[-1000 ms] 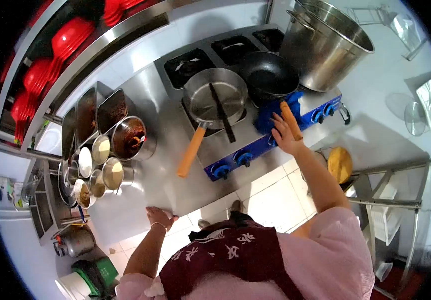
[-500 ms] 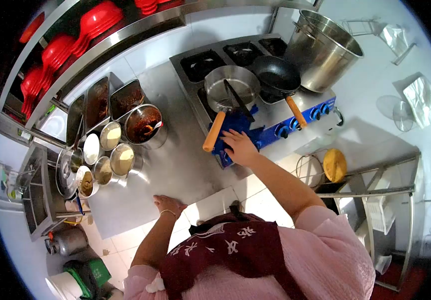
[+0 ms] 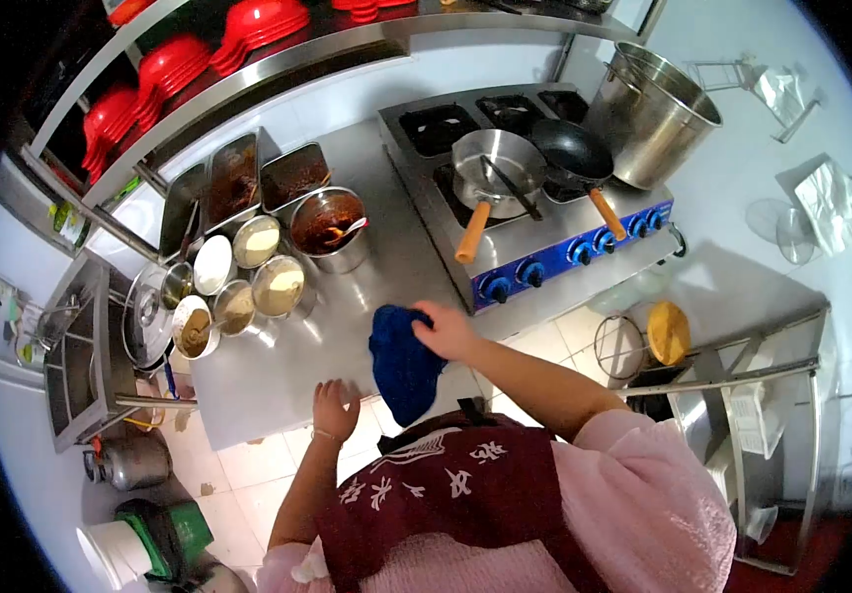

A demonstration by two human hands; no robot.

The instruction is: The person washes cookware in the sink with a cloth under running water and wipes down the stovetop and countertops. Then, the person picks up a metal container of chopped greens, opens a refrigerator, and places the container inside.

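A dark blue cloth [image 3: 402,371] hangs from my right hand [image 3: 448,333], whose fingers are closed on its upper edge. It is partly over the steel counter [image 3: 366,296] and partly past its front edge. My left hand [image 3: 335,410] is at the counter's front edge, fingers apart, with nothing in it. To the upper right, a steel saucepan [image 3: 470,180] with a wooden handle sits on the stove [image 3: 416,168]; a dark utensil [image 3: 512,188] leans in it. Beside it is a black frying pan [image 3: 574,150].
A tall stockpot [image 3: 633,133] stands at the stove's right end. On the counter's left are a pot of dark red sauce [image 3: 329,225], trays [image 3: 233,180] and several seasoning bowls [image 3: 279,285]. Red bowls [image 3: 260,25] line the overhead shelf. A metal rack [image 3: 722,381] stands at right.
My right hand has lifted the blue cloth off the stove front and brought it left and toward me, uncovering the knobs. My left hand has raised its fingers. The view has shifted slightly.
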